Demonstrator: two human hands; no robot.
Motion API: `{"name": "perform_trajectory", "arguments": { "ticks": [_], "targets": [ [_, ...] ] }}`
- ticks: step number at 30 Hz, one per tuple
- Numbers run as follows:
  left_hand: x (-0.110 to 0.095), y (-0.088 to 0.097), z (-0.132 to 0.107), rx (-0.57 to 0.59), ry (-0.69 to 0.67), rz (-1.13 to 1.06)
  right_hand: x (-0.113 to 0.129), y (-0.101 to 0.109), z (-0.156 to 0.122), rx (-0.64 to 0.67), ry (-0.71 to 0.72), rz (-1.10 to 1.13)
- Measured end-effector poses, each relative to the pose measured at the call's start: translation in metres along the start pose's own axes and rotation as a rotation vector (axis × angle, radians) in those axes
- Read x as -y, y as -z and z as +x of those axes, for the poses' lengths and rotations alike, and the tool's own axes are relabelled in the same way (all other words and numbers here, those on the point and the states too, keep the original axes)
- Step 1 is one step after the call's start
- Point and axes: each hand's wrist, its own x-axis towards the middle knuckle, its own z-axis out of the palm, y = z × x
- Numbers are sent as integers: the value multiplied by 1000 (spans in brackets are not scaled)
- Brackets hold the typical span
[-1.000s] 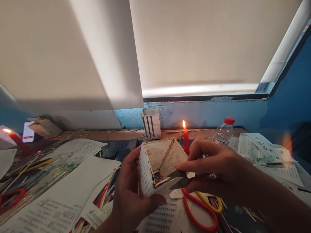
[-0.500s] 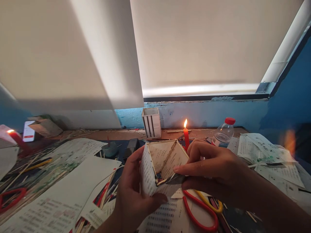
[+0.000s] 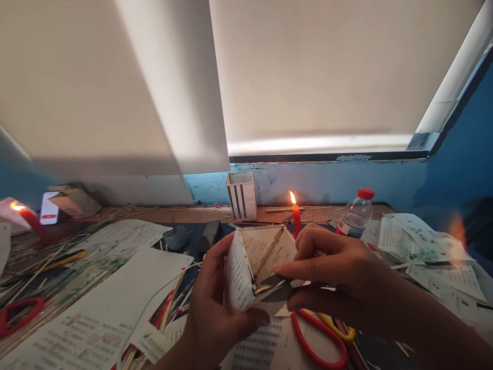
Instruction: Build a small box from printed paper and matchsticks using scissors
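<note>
The box (image 3: 238, 280) is white outside, lined with rows of dark print; its inner walls are warm cream, printed too, with dark brown streaks along the corners and a pale tan rim. The blade (image 3: 280, 295) is dull grey. Behind, a carton (image 3: 243, 199) shows white with bold black stripes. The candle (image 3: 296, 222) is bright red — its flame yellow-orange. The bottle (image 3: 353, 218) is clear, its cap red, its label red and white. Scissors (image 3: 330, 364) have red handles. The blind (image 3: 308, 67) is beige, the wall (image 3: 269, 177) patchy blue — the tabletop (image 3: 381, 207) brown along its back.
</note>
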Motion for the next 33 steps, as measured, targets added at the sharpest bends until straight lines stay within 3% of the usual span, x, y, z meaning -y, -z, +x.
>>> {"name": "perform_trajectory", "arguments": {
  "ticks": [19, 24, 27, 33],
  "targets": [
    [2, 0, 0, 34, 1, -28, 5, 4, 5, -5, -79, 83],
    [1, -1, 5, 29, -31, -66, 2, 13, 4, -213, -199, 170],
    [-7, -3, 8, -15, 31, -61, -3, 22, 0, -321, -278, 241],
    [-19, -8, 11, -95, 116, -12, -3, 27, -3, -185, -363, 109]
  ]
}}
